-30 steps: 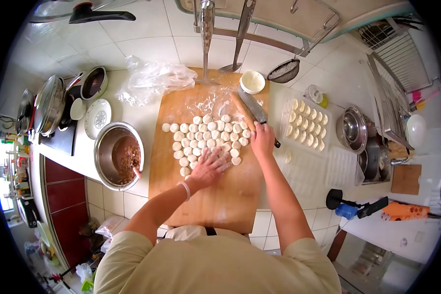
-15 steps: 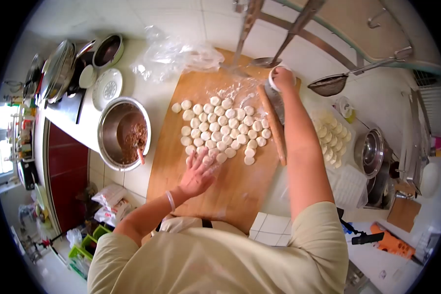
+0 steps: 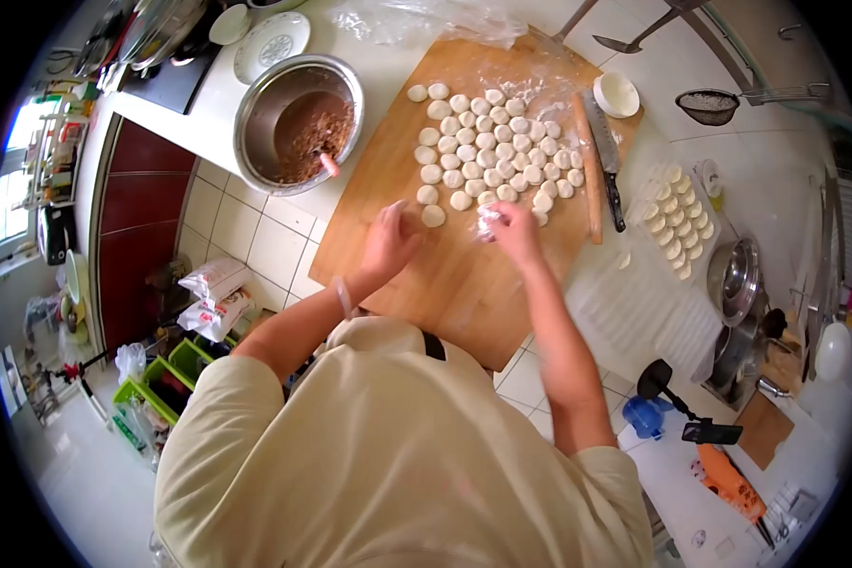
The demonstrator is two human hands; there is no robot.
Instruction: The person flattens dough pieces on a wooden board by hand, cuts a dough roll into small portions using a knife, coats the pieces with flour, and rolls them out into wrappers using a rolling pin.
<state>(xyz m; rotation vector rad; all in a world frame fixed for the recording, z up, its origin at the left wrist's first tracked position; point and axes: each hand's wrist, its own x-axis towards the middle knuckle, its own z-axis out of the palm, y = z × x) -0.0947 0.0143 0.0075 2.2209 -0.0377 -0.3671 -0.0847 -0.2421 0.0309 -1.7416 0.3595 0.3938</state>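
My right hand point(image 3: 516, 237) is closed on a pinch of white flour point(image 3: 488, 223), just over the near edge of the dough pieces point(image 3: 492, 161). These are small, round, floured and slightly flattened, spread across the wooden board point(image 3: 426, 293). My left hand point(image 3: 393, 241) is turned on its side above the board, fingers loosely bent, with nothing visible in it. Close to it lies one dough piece point(image 3: 433, 216). To the right of the pieces a rolling pin point(image 3: 589, 175) lies alongside a knife point(image 3: 606, 156). A white bowl point(image 3: 616, 96) stands at the board's far right corner.
Left of the board, a steel bowl point(image 3: 256, 118) holds brown minced filling point(image 3: 317, 142) and a pink-handled utensil point(image 3: 328, 164). On the right, a tray point(image 3: 648, 185) carries rows of dumplings point(image 3: 678, 222). Crumpled clear plastic point(image 3: 426, 19) lies behind the board; a strainer point(image 3: 708, 107) hangs at right.
My right hand has left the white bowl and come back to the near side of the dough pieces with flour. My left hand has drawn off the pieces and turned sideways. The view has shifted.
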